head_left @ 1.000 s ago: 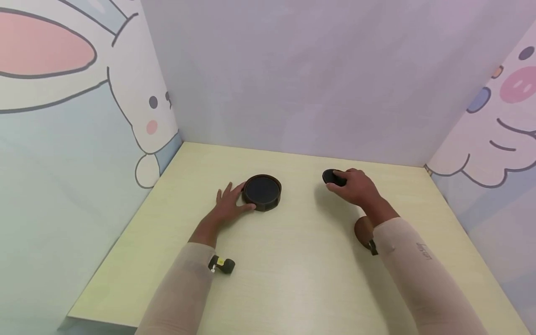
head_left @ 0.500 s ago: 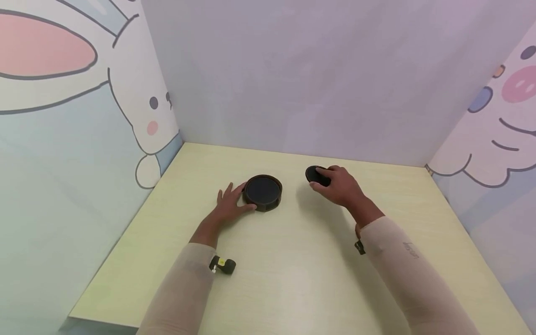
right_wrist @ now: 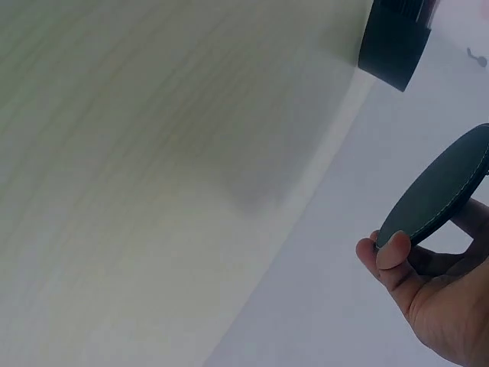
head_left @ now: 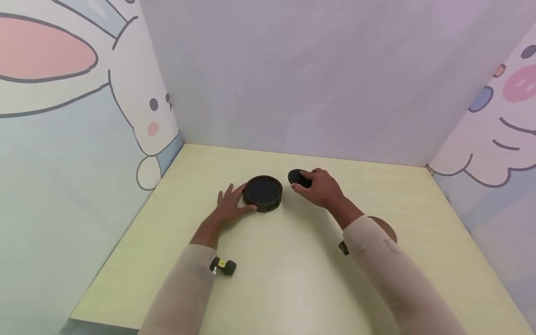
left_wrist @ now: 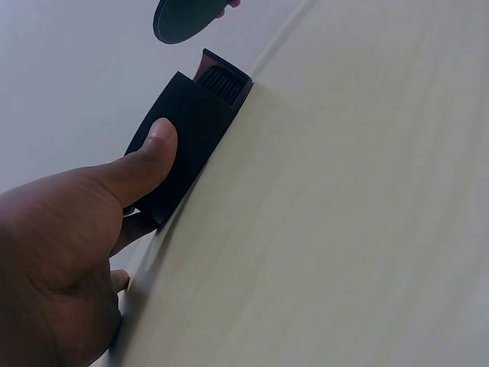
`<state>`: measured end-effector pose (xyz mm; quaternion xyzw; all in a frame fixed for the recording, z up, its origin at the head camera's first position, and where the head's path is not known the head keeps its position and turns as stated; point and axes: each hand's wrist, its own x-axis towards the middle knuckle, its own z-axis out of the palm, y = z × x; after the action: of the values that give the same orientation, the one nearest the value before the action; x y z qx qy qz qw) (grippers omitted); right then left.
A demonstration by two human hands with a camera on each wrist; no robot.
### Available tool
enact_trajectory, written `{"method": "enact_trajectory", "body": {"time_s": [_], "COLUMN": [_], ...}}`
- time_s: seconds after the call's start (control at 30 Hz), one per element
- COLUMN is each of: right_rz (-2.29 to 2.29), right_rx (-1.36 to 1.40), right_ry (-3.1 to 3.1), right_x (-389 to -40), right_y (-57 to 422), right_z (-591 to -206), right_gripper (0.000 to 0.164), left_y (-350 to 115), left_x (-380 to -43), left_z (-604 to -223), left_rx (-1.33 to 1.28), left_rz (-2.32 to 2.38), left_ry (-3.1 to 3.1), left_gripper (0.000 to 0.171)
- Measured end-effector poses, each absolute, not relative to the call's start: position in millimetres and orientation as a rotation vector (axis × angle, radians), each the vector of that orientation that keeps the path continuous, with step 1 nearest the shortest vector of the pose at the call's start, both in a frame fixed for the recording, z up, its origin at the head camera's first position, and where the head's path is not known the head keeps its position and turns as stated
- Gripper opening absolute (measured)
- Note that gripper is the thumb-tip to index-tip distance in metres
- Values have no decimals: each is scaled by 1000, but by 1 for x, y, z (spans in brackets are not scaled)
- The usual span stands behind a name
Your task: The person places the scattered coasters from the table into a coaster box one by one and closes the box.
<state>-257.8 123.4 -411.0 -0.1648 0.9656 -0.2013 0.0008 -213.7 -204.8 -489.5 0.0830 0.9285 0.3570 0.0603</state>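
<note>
A round black coaster holder (head_left: 263, 193) stands on the table, with a stack of dark coasters showing through its side gap (left_wrist: 221, 82) in the left wrist view. My left hand (head_left: 227, 206) grips the holder's left side between thumb and fingers. In my right hand (head_left: 320, 187) is a round black coaster (head_left: 299, 177) with light edge stitching, pinched at its rim. It is in the air, tilted, just right of the holder and apart from it. The right wrist view shows this coaster (right_wrist: 439, 183) close up, thumb on its near edge.
A brown round coaster (head_left: 386, 228) lies on the pale table (head_left: 272, 279), partly hidden under the right sleeve. A plain wall (head_left: 293, 83) rises behind the table's back edge, with cartoon-printed side walls left and right. Small black wrist cameras (head_left: 226, 267) sit on both sleeves.
My right hand has carried the black coaster leftward across the table towards the holder. More of the brown coaster shows right of the sleeve. The left hand and holder have stayed in place.
</note>
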Motion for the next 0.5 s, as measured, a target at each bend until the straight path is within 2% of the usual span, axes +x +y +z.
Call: {"method": "enact_trajectory", "body": {"time_s": [0.5], "right_rz": [-687], "right_rx": [-450], "right_ry": [3002], "right_x": [-246], "right_y": [64], "right_z": [-411], "right_gripper": [80], "left_y": [-205], "left_x": [-213], "left_z": [-488], "left_rx": [231], "left_rz": [1075], "left_ry": [2800], "left_gripper": [95]}}
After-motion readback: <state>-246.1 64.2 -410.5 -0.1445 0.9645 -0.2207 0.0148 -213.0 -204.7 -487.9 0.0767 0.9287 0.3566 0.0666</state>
